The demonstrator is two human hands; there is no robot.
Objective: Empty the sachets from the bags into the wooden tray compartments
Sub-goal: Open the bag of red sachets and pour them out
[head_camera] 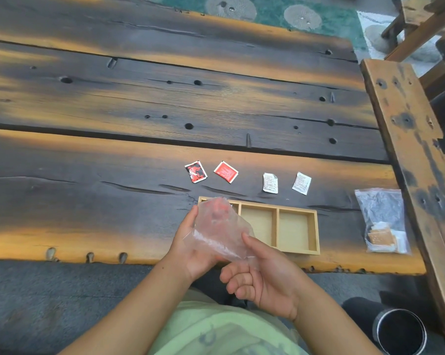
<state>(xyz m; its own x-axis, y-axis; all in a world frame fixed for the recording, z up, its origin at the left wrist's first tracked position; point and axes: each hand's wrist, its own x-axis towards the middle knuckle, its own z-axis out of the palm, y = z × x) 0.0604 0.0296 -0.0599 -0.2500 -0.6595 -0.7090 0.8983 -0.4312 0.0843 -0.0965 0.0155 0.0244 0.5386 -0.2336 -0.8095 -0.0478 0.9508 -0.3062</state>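
Both hands hold a clear plastic bag (220, 230) tilted over the left end of the wooden tray (316, 231). My left hand (190, 249) grips its left side and my right hand (264, 275) pinches its lower right edge. Something red shows blurred through the bag's top. The tray's middle and right compartments are bare; the left one is hidden by the bag. Beyond the tray lie two red sachets (195, 171) (226, 171) and two white sachets (270, 183) (301, 183). A second clear bag (382, 219) with white and tan sachets lies at the right.
The dark plank table (139, 111) stretches far back and left. A wooden bench (405, 129) runs along the right side, close to the second bag. A black cylinder with a metal rim (399, 331) stands on the floor at the lower right.
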